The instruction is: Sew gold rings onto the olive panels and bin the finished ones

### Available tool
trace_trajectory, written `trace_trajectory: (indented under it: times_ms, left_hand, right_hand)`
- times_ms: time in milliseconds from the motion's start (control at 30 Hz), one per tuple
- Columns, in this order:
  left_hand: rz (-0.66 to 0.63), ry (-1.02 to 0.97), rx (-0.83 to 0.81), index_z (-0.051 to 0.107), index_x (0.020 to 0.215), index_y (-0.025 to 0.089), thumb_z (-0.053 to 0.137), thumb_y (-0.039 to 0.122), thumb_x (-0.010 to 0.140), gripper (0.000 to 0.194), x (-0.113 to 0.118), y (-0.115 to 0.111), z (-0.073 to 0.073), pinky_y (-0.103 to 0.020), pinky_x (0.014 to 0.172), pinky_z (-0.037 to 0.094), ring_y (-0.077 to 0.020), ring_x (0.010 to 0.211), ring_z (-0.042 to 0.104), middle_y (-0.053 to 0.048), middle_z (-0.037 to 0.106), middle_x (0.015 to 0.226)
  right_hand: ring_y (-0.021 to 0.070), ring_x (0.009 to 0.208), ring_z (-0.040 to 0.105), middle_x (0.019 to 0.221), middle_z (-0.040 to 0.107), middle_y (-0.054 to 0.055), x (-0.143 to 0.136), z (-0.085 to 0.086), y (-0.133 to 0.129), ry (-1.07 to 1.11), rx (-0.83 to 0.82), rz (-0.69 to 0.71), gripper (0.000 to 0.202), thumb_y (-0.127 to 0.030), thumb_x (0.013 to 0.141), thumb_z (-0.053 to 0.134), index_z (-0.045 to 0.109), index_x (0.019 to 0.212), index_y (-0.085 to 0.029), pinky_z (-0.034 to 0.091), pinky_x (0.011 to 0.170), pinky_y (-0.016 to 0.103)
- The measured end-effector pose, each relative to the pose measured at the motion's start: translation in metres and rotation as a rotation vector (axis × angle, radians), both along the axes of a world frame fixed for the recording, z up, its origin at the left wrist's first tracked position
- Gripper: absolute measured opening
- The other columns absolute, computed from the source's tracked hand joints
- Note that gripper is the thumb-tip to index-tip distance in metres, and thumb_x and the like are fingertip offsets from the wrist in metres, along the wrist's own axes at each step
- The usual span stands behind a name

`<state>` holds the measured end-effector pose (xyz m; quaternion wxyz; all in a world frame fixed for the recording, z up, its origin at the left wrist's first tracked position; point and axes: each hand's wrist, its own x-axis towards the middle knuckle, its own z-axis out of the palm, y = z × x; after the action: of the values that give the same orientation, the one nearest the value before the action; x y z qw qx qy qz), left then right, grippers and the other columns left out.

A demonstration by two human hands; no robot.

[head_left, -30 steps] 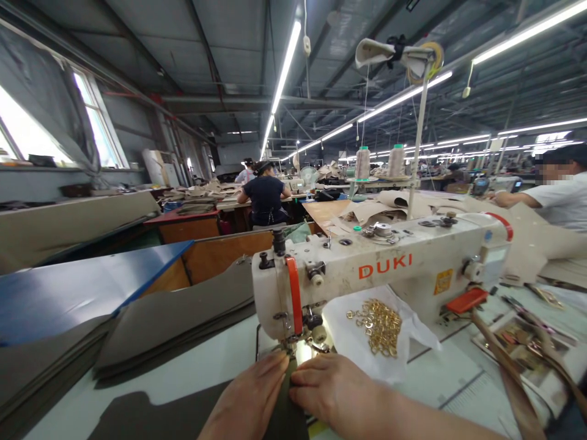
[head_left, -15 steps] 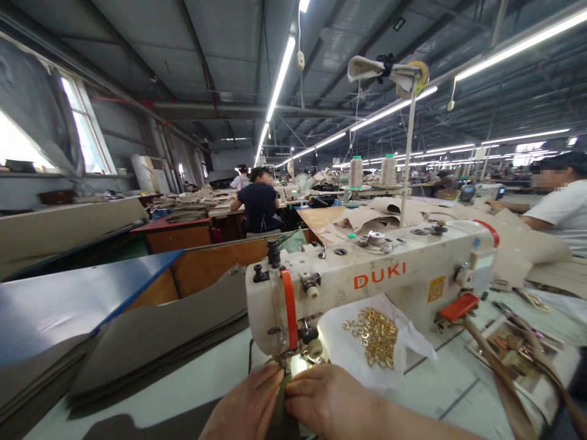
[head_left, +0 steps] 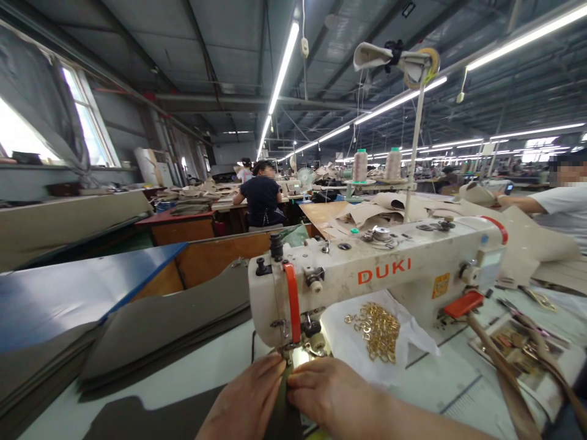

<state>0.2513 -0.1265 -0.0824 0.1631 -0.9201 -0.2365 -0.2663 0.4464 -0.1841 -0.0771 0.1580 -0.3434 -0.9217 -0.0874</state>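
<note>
Head camera, one view, items listed from the hands outward.

Item: dark olive-grey sheet piece, flat on the pale green tabletop at the bottom centre of the frame. It extends leftward from beneath the left hand; a dark strip shows between the two hands, just in front of the needle area.

Left hand: on the piece, fingers close together and pointing to the needle area; whether they pinch its edge cannot be told.

Right hand: just beside the left, fingers bunched and bent, tips at the dark strip; a pinch cannot be confirmed.

Sewing machine: white, lettered "DUKI", red guard on its head, lamp lit beside the needle area; centre to right of the frame.

White sheet: beyond the right hand, bearing a heap of gold-coloured metal rings.

Stack of dark grey-brown pieces: left of the machine head, apart from the hands.

Open tray: lower right, with small metal parts; brown strap across its left side.

Two thread cones, pale and pale: upright, behind the machine.

Persons: one in a dark top, centre; one in a white top, right edge.
</note>
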Motion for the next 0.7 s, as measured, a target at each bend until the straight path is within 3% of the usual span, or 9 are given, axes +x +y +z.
trace_trajectory:
  times_ms: [300, 433, 567, 700]
  left_hand:
    - [0.026, -0.009, -0.036, 0.066, 0.099, 0.018, 0.037, 0.015, 0.089, 0.031, 0.005, -0.004, 0.006, -0.028, 0.082, 0.057, -0.0172, 0.088, 0.071, -0.005, 0.075, 0.096]
    - [0.019, -0.05, 0.003, 0.065, 0.1, 0.019, 0.041, 0.013, 0.086, 0.029, -0.01, -0.017, 0.003, -0.024, 0.08, 0.057, -0.0162, 0.087, 0.071, -0.004, 0.075, 0.097]
    - [-0.037, -0.034, -0.012, 0.064, 0.103, 0.02, 0.047, 0.012, 0.083, 0.028, -0.027, -0.04, 0.003, -0.016, 0.086, 0.052, -0.0125, 0.09, 0.07, -0.002, 0.075, 0.099]
    - [0.003, -0.029, -0.022, 0.062, 0.108, 0.02, 0.051, 0.016, 0.084, 0.027, -0.039, -0.053, 0.006, -0.016, 0.085, 0.052, -0.0129, 0.093, 0.069, -0.003, 0.074, 0.104]
  right_hand:
    - [0.0136, 0.096, 0.06, 0.095, 0.067, 0.006, 0.001, 0.003, -0.001, 0.041, -0.041, -0.026, 0.017, -0.018, 0.095, 0.044, 0.06, 0.091, -0.015, 0.044, 0.091, 0.023]
    - [0.0132, 0.09, 0.06, 0.09, 0.068, 0.004, -0.007, 0.007, -0.006, -0.026, 0.02, 0.079, 0.017, -0.018, 0.094, 0.046, 0.061, 0.087, -0.014, 0.046, 0.089, 0.022]
    - [0.0139, 0.081, 0.061, 0.082, 0.068, 0.0, -0.021, 0.001, -0.015, -0.079, 0.099, 0.18, 0.02, -0.021, 0.093, 0.047, 0.062, 0.081, -0.015, 0.051, 0.074, 0.022]
    - [0.013, 0.085, 0.062, 0.084, 0.069, 0.001, -0.026, -0.001, -0.023, -0.04, 0.11, 0.201, 0.024, -0.019, 0.096, 0.043, 0.062, 0.082, -0.015, 0.05, 0.079, 0.022]
